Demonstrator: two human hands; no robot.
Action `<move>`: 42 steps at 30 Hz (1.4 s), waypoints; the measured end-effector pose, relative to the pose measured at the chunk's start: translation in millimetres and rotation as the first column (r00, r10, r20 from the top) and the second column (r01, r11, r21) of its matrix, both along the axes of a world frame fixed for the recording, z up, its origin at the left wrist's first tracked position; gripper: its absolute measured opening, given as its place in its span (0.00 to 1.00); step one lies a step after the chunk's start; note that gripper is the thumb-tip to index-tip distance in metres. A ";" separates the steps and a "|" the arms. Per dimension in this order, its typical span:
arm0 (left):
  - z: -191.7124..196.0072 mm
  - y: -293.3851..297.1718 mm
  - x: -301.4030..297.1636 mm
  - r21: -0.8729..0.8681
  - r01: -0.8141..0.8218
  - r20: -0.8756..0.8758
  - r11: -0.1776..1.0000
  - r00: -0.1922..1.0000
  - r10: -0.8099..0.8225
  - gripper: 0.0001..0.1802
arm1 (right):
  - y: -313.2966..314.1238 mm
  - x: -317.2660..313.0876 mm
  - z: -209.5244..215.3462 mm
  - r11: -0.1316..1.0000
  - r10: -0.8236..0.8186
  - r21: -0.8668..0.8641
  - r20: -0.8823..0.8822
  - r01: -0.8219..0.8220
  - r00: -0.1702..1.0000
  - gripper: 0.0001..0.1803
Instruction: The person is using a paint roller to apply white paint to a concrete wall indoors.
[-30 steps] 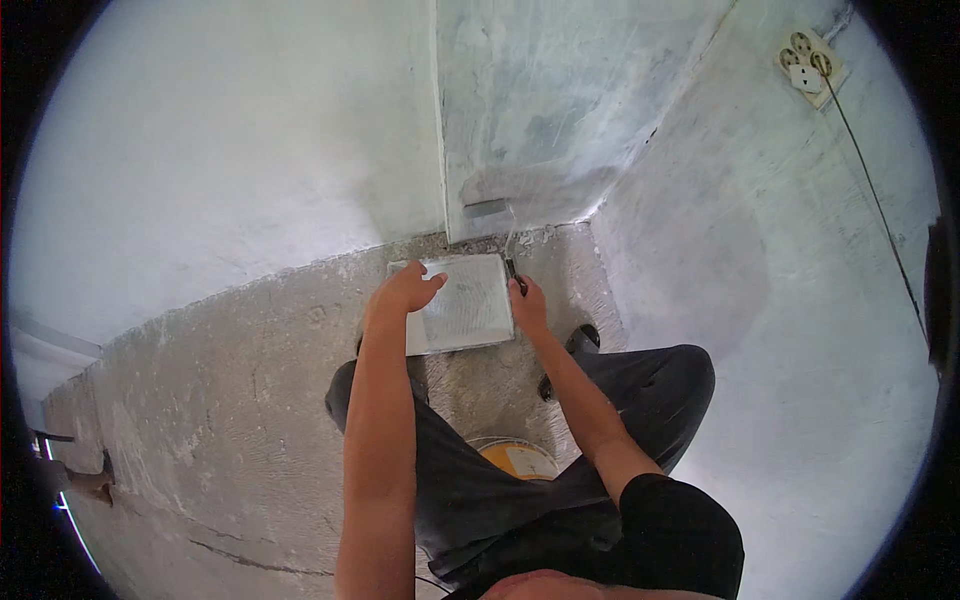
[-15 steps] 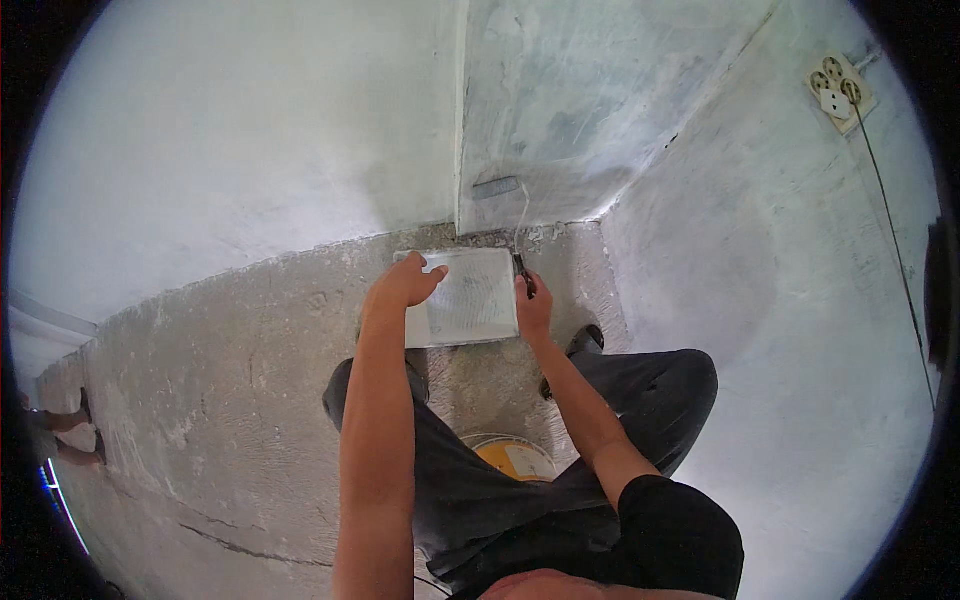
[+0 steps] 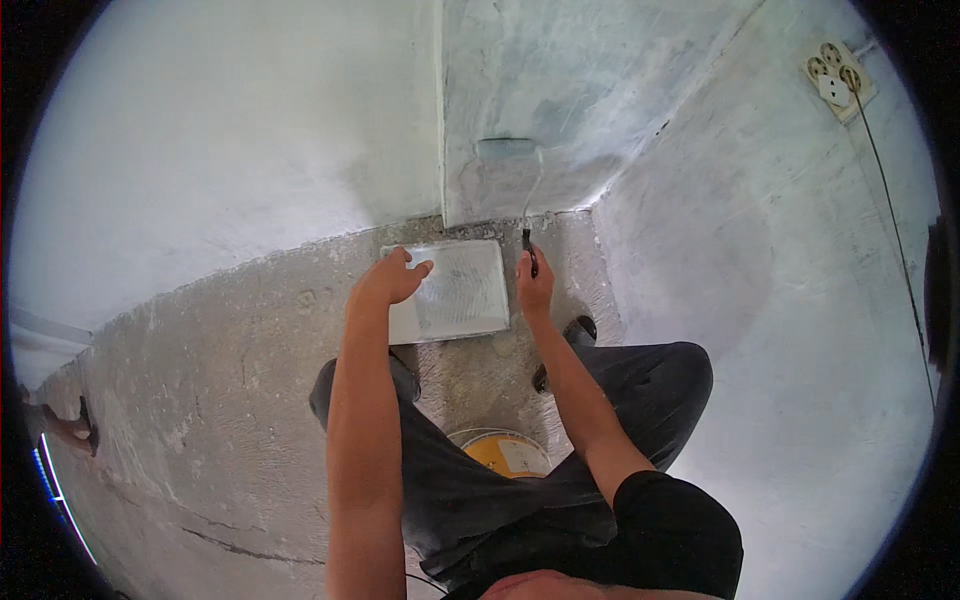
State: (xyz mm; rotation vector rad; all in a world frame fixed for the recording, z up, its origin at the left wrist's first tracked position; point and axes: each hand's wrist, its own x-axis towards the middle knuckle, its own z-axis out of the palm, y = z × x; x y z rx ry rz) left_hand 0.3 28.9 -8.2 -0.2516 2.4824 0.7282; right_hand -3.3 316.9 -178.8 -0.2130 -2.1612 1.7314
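Observation:
My right hand (image 3: 535, 282) is closed around the black handle of a paint roller (image 3: 507, 149). The roller's pale sleeve lies against the lower wall ahead, and its thin wire frame runs down to the handle. A white paint tray (image 3: 458, 298) with a ridged surface rests on the floor left of my right hand. My left hand (image 3: 393, 276) is at the tray's far left corner, thumb apart from the fingers. Those fingers seem to curl over the rim, though their tips are partly hidden.
A yellow bucket (image 3: 497, 453) with a wire handle stands between my legs. Whitish walls (image 3: 755, 250) meet ahead and on the right. A socket block (image 3: 838, 80) with a hanging cable is on the right wall. Another person's foot (image 3: 85, 425) shows at far left on the rough floor (image 3: 230, 400).
The roller has moved up the wall, and my right hand has gone slightly forward with it. My left hand stays at the tray's corner. The whole view has shifted a little.

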 end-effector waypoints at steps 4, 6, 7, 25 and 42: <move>2.6 1.0 0.5 -0.029 0.008 0.031 1.000 0.999 -0.007 0.42 | 11.8 7.9 -31.7 0.976 0.041 0.208 0.113 -0.064 0.993 0.26; 3.8 1.6 1.4 -0.042 0.015 0.025 0.999 1.000 -0.014 0.42 | 11.0 16.4 -54.1 0.958 0.040 0.274 0.144 -0.079 0.989 0.27; 4.1 1.8 1.4 -0.038 0.011 0.032 0.999 0.999 -0.009 0.42 | 9.7 18.6 -63.9 0.948 0.005 0.317 0.072 -0.027 0.997 0.23; -1.1 4.2 2.3 0.002 -0.013 0.003 1.000 1.000 0.013 0.42 | -23.6 -12.0 38.4 0.995 0.062 -0.072 -0.049 -0.066 0.997 0.17; 0.3 -1.5 2.9 -0.020 0.010 -0.015 1.000 1.000 -0.011 0.43 | 0.6 -0.4 -20.6 0.991 0.029 0.133 -0.028 -0.025 0.999 0.20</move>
